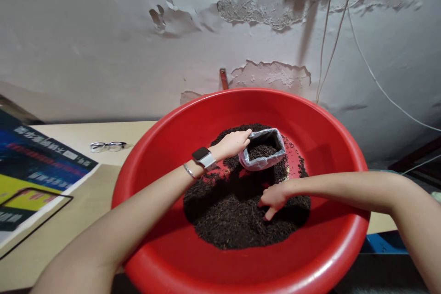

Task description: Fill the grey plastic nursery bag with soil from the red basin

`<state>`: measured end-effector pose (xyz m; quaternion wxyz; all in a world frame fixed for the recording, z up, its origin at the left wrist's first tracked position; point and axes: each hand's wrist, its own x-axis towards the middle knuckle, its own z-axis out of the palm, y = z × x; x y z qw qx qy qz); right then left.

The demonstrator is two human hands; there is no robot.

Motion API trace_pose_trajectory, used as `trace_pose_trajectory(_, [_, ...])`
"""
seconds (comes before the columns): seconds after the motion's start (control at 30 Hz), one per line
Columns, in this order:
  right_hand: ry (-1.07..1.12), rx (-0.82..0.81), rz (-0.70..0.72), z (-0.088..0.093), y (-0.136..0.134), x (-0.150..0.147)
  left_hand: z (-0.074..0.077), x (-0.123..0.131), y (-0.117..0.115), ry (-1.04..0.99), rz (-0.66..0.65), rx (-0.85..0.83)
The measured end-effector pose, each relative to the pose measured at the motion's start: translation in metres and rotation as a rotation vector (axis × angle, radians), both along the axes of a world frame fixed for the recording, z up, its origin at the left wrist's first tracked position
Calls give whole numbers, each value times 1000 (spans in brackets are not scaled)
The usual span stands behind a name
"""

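While the foil bag (263, 150) is clasped at its rim by the left hand (234, 143) inside the red basin (193, 124), the right hand (275, 198) is dug into dark granules (227, 225), grasp indeterminable.

Print on one item only: a poster (34, 165), flat on the table (86, 206) left of the red basin (138, 183), lying upside down to the camera.

- Top band, dark blue: one line of large white characters, Chinese-looking, too blurred to read.
- Beneath it: a red strip and a small white label, both illegible.
- Yellow and dark panels nearer the camera: more lines of small type, none resolvable.

Smartwatch (201, 154), over the basin's left part: screen dark.
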<state>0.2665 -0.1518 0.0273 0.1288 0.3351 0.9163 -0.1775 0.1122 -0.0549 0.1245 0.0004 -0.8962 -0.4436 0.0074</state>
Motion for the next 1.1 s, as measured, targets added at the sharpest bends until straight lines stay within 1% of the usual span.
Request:
trace_pose_trajectory(0.1, [-22,-96,100,33,4,-11,-1,0,1,-11,-7,0])
trace_pose_trajectory(0.17, [48,-102,99,56,10,-12,-3,0,3,-19,-13,4])
trace_pose_trajectory(0.23, [196,-68,45,75,17,-7,-6,-1,6,-28,-17,12])
trace_pose_trajectory(0.3, [363,-6,-43,91,24,1,-9,-3,9,-43,-10,15])
trace_pose_trajectory(0.4, [525,166,-183,105,31,12,-12,-4,13,-74,0,-9])
trace_pose_trajectory(0.47, [570,325,-250,110,34,15,-13,-5,14,-94,-8,-28])
trace_pose_trajectory(0.53, [563,452,-319,111,37,17,-13,-5,14,-109,-28,-29])
trace_pose_trajectory(0.6, [497,497,-369,110,41,18,-12,-4,12,-110,-45,-21])
trace_pose_trajectory(0.67, [427,493,-368,106,45,20,-11,-3,10,-99,-46,-13])
trace_pose_trajectory(0.8, [345,476,-281,99,50,23,-10,-2,8,-78,-30,-11])
trace_pose_trajectory(0.9, [281,579,-187,98,44,17,-10,-2,7,-84,-29,-13])
trace_pose_trajectory(0.97, [246,657,-63,98,33,10,-9,-1,7,-77,-16,-18])
trace_pose_trajectory(1.0, [226,667,22,98,27,6,-9,-1,6,-70,-5,-18])
trace_pose_trajectory(1.1, [136,615,245,94,6,-1,-8,0,5,-55,14,-7])
